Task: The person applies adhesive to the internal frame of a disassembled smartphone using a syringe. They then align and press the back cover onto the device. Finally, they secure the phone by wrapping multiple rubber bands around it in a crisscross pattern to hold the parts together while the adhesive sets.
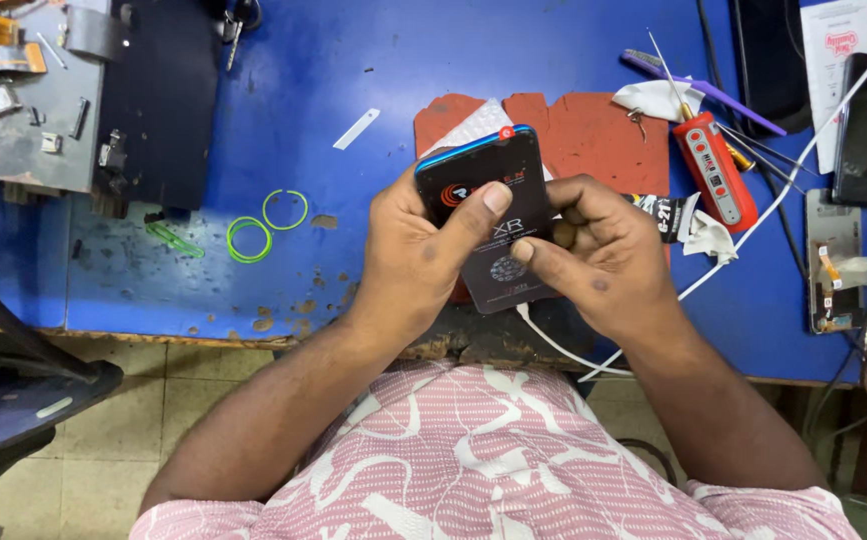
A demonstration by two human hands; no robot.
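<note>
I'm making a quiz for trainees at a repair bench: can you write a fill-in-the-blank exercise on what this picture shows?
1. Both hands hold a black phone with a ____ edge.
2. The left hand presses its ____ on the phone's face.
3. The two thin rings on the table are ____.
4. The red tool lies to the ____ of the right hand.

Missing words: blue; thumb; green; right

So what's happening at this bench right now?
A person holds a dark phone with a blue edge in both hands over a blue worktable. The left hand grips its side, thumb on the surface; the right hand pinches a dark card beneath it. A red tool and green rings lie nearby.
</note>
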